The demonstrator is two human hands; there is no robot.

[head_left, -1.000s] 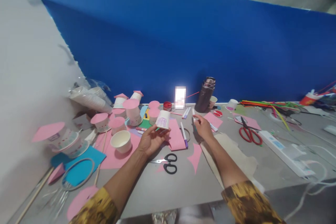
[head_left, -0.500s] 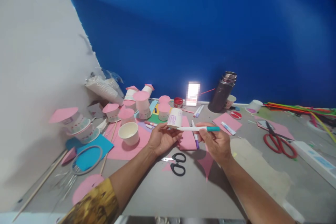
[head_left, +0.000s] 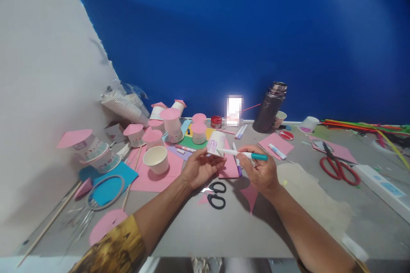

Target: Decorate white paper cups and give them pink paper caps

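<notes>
My left hand (head_left: 201, 169) holds a small white paper cup (head_left: 215, 142) upside down, with purple drawing on its side. My right hand (head_left: 261, 171) grips a white marker with a teal end (head_left: 246, 155), lying almost level, its tip against the cup's side. Both hands hover over the grey table above black scissors (head_left: 214, 188) and pink paper scraps (head_left: 250, 193).
Several pink-roofed paper cup houses (head_left: 172, 124) and an open cup (head_left: 156, 159) stand at the left. A stack of cups (head_left: 121, 106) leans on the white wall. A dark flask (head_left: 270, 107), red scissors (head_left: 338, 167), a power strip (head_left: 382, 187) and pipe cleaners (head_left: 361, 127) lie right.
My right hand picked up the teal-ended marker from the table and brought it to the cup. The marker's tip now touches the cup. The view shifted downward.
</notes>
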